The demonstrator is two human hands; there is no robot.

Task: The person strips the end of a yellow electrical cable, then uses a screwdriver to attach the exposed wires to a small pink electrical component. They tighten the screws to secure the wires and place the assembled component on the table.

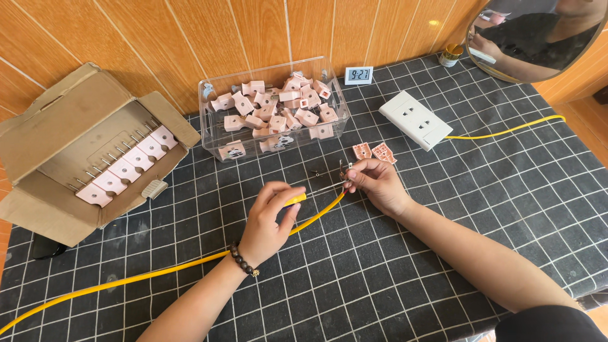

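1. Pinched between the fingers of the right hand (375, 183) are small metal prongs (344, 170), held just above the checked tablecloth (443, 240), right at the stripped end of the yellow cable (190, 263).
2. Curled around a small yellow-handled tool (295, 199), the left hand (269, 221) rests on the cable, which runs from the near left corner up to the middle of the table.
3. Just beyond the right hand lie two small pink plug halves (373, 152), open side up.
4. Farther back stands a clear plastic box (212, 136), holding a loose heap of pink plug bodies (278, 111).
5. At the far left an open cardboard box (57, 126) holds a neat row of finished pink plugs (126, 168), their metal pins pointing away.
6. To the right sits a white socket block (415, 119) with its own yellow lead (506, 130) running off right.
7. Against the wooden wall stands a small digital clock (358, 75); a round mirror (538, 38) leans in the far right corner.
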